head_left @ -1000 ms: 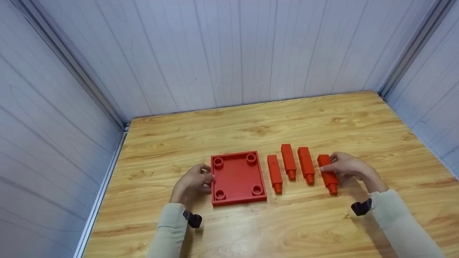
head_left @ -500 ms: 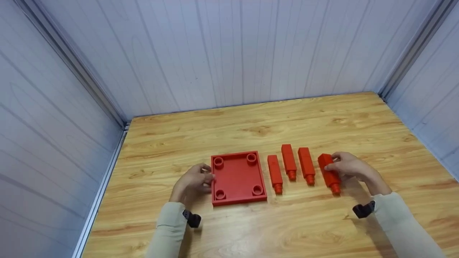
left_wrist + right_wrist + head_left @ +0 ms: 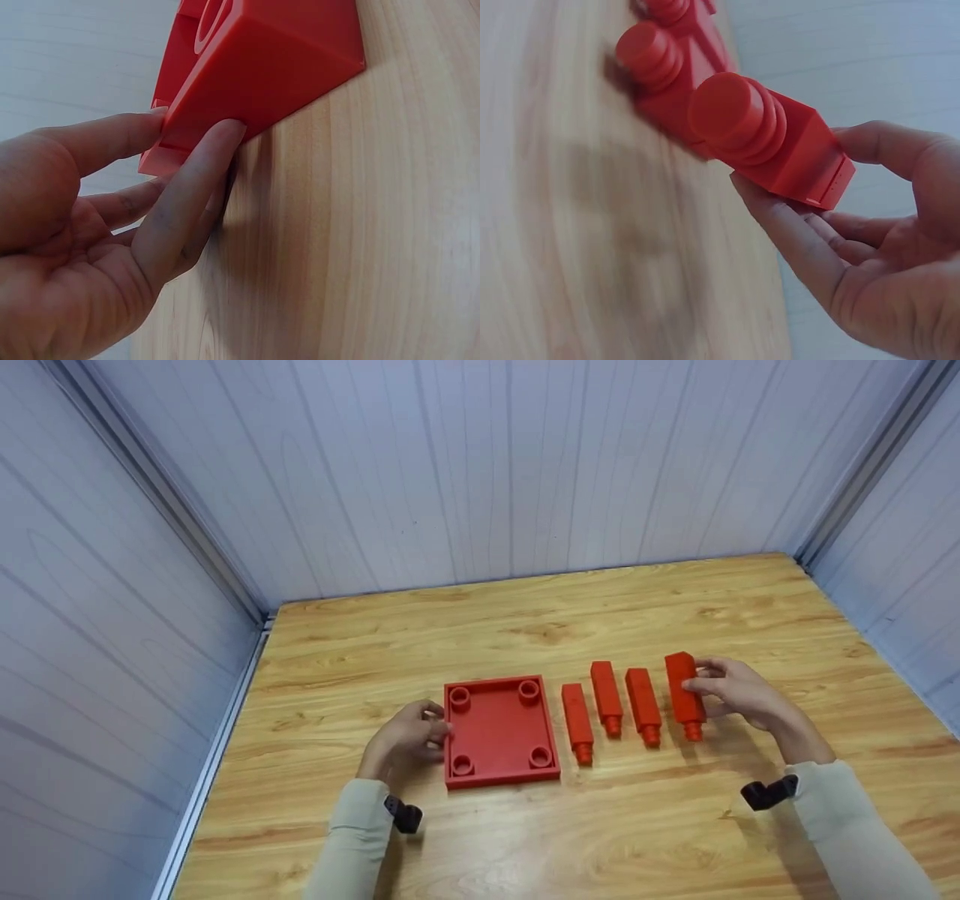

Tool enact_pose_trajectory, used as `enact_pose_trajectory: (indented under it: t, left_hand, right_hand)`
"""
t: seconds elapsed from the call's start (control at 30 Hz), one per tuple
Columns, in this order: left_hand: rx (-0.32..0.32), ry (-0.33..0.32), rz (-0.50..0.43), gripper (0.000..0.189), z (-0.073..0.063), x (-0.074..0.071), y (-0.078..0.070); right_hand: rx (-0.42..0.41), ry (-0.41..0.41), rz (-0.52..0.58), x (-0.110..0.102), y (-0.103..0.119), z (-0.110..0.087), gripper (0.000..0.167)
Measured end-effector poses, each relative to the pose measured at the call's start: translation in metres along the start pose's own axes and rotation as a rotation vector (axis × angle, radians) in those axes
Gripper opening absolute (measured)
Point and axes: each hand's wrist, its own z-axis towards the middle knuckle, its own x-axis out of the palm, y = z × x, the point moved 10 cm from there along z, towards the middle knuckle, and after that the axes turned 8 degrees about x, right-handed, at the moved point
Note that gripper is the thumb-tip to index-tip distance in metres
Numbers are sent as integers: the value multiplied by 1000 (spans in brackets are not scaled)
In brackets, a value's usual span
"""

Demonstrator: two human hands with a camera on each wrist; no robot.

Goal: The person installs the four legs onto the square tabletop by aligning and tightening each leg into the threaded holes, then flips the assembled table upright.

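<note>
A red square panel [image 3: 499, 727], with a raised rim and a round socket in each corner, lies on the table. My left hand [image 3: 409, 735] holds it by its left edge; in the left wrist view the thumb [image 3: 120, 139] reaches the rim and a finger presses the outer wall. My right hand [image 3: 739, 690] grips a red square leg [image 3: 684, 690] with a round ridged end, thumb on one side and fingers on the other. In the right wrist view the held leg [image 3: 802, 154] is lifted, its ridged end towards the camera.
Three more red legs lie between panel and right hand: one beside the panel [image 3: 577, 720], a middle leg [image 3: 605, 694] and a right leg [image 3: 642, 701]. The wooden table [image 3: 420, 645] meets pale panelled walls [image 3: 480, 472] at back and sides.
My right hand has lifted the rightmost leg off the table and moved it slightly away from me, tilting it more upright. The left hand and the panel have stayed put.
</note>
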Motion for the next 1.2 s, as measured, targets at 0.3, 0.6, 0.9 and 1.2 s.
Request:
enact_pose_trajectory:
  t: [0.3, 0.6, 0.9, 1.2]
  left_hand:
    - [-1, 14, -12, 32, 0, 2, -1]
    - [15, -7, 14, 32, 0, 1, -5]
    - [-1, 2, -3, 31, 0, 1, -5]
    - [-44, 13, 25, 33, 0, 1, -1]
  right_hand:
    - [-75, -34, 40, 5, 21, -4, 81]
    - [-144, -66, 96, 12, 42, -8, 84]
    - [-229, -71, 187, 31, 63, -5, 80]
    - [-306, -79, 210, 50, 84, -3, 77]
